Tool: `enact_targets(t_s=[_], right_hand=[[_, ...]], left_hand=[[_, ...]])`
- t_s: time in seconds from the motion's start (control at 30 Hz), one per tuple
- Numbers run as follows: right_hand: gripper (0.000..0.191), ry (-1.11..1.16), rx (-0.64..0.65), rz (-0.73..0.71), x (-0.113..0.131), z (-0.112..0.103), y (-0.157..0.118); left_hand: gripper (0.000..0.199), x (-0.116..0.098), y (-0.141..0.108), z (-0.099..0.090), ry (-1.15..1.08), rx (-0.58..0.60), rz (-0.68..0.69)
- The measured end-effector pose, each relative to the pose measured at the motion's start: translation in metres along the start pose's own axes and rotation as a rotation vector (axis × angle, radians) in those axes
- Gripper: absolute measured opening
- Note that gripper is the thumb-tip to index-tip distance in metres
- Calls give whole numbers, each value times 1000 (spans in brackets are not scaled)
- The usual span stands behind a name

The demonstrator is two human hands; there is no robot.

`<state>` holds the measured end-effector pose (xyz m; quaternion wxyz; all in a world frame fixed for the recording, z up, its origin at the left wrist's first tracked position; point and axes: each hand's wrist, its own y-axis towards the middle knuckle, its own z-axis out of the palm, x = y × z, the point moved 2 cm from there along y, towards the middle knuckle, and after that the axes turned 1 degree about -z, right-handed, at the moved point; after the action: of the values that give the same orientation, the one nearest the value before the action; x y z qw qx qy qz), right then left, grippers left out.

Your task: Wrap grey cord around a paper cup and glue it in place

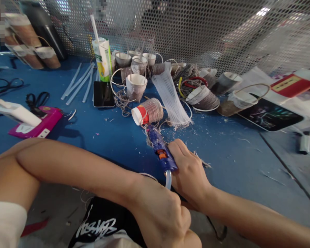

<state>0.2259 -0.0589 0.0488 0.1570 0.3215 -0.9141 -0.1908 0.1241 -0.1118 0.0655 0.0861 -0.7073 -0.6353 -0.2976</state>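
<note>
My right hand (188, 167) is closed around a blue hot glue gun (157, 141) whose nozzle end points away from me. Stringy glue and fibres cling to the gun's front. A translucent glue stick (168, 179) sticks out of its back end, towards my left hand (165, 213). That hand is a fist just below the gun; what its fingers hold is hidden. Close beyond the nozzle, a paper cup (151, 111) partly wound with brown twine lies on its side. Several clear glue sticks (79, 82) lie farther left on the blue table (113, 137).
Behind are twine-wrapped cups (136, 86), a bundle of white strands (170, 98), a drink carton (102, 58) with a straw, and a phone (103, 94). A magenta power strip (38, 122) sits left, a tablet (272, 112) right. Perforated metal mesh (196, 31) borders the table's back.
</note>
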Motion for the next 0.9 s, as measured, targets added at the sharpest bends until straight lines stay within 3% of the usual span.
enact_targets(t_s=[0.37,0.9], right_hand=[[20,-10,37,27,-1,1,0],[20,11,73,65,-2,1,1]], left_hand=[[44,8,-2,4,-190,43,-32],[43,7,-1,7,-189,52,-1]])
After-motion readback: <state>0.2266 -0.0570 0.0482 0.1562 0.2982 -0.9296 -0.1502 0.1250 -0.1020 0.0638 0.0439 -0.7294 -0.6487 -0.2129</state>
